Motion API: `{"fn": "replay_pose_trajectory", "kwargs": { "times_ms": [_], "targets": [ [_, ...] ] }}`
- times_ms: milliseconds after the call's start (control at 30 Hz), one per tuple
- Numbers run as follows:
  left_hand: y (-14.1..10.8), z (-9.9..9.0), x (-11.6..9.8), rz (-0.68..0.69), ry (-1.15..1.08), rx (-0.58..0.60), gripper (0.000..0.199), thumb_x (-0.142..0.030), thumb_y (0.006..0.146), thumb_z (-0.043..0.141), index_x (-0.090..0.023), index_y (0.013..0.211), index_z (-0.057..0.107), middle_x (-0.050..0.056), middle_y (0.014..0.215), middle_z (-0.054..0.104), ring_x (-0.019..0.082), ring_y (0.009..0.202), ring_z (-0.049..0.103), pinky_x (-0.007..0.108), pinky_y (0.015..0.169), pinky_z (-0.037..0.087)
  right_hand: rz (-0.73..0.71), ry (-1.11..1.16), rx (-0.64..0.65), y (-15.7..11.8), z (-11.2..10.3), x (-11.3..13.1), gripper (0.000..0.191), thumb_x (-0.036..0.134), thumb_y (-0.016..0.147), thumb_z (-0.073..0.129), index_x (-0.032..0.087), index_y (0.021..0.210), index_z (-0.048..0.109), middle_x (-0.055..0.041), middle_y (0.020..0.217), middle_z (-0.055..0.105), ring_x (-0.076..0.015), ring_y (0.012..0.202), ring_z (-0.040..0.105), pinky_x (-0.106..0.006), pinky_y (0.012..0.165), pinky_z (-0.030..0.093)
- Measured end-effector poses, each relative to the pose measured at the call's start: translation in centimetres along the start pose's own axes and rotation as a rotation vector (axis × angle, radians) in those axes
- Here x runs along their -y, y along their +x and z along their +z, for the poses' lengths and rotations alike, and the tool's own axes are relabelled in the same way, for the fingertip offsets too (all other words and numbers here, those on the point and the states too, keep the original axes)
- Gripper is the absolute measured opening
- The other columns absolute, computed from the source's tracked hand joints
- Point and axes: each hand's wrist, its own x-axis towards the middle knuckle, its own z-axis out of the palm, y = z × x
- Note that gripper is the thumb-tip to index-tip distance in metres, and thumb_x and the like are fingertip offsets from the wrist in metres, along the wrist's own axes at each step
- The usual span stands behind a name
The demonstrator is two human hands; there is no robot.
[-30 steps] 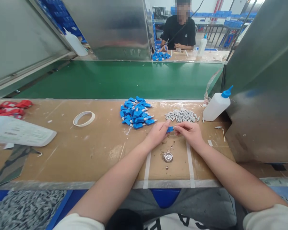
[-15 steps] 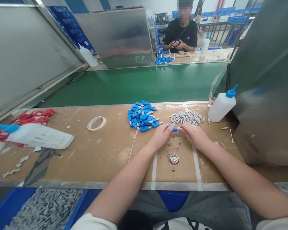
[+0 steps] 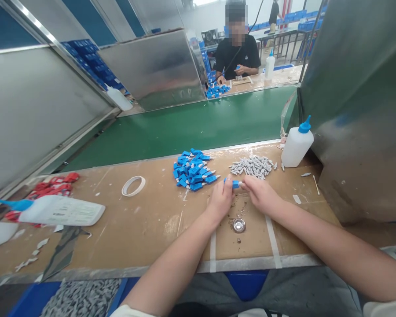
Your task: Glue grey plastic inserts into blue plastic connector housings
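Between my two hands is a small blue plastic piece [image 3: 235, 184] with a pale tip pointing right. My left hand [image 3: 221, 198] is closed on its blue body. The fingers of my right hand [image 3: 258, 192] pinch at the pale tip end; what exactly they grip is partly hidden. Just behind my left hand lies a pile of similar blue pieces [image 3: 193, 169] with pale tips. A heap of small grey plastic parts [image 3: 252, 166] sits beyond my right hand. In front of my hands, a small round metal dish [image 3: 239, 225] rests on the cardboard-covered bench.
A white squeeze bottle [image 3: 297, 147] stands at right, near a cotton swab [image 3: 316, 185]. To the left are a tape roll [image 3: 133, 186], a lying bottle [image 3: 62, 210] and red pieces [image 3: 54, 187]. A green belt [image 3: 185, 127] runs behind; a co-worker [image 3: 237, 55] sits across it.
The view has tilted and shifted slightly. My hands still hold the blue piece together, with more of its blue body showing. Across the belt, the co-worker's hands have moved apart, one reaching down to blue pieces.
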Motion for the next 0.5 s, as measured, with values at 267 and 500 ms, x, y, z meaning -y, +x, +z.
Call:
{"fn": "replay_pose_trajectory", "kwargs": {
  "times_ms": [267,500],
  "targets": [
    [1.8,-5.2,-1.3,-0.033,0.683,-0.267,0.042,-0.060,0.104,0.039,-0.024,0.110,0.059,0.008,0.083,0.069,0.029,0.075,0.065,0.032,0.064,0.033,0.141,-0.246,-0.144,1.3,-3.4,-2.2,0.033,0.035,0.110,0.037,0.020,0.110,0.067,-0.0093,0.105,0.070,-0.0222,0.091,0.064,-0.031,0.071,0.040],
    [1.8,-7.6,-0.5,-0.011,0.450,-0.514,0.046,-0.047,0.093,0.061,-0.026,0.134,0.053,0.008,0.099,0.065,0.028,0.091,0.066,0.036,0.078,0.048,0.173,-0.567,0.062,1.1,-4.0,-3.0,0.008,0.029,0.093,0.068,0.021,0.094,0.069,-0.0076,0.102,0.064,-0.0215,0.088,0.062,-0.030,0.062,0.033]
  ]
}}
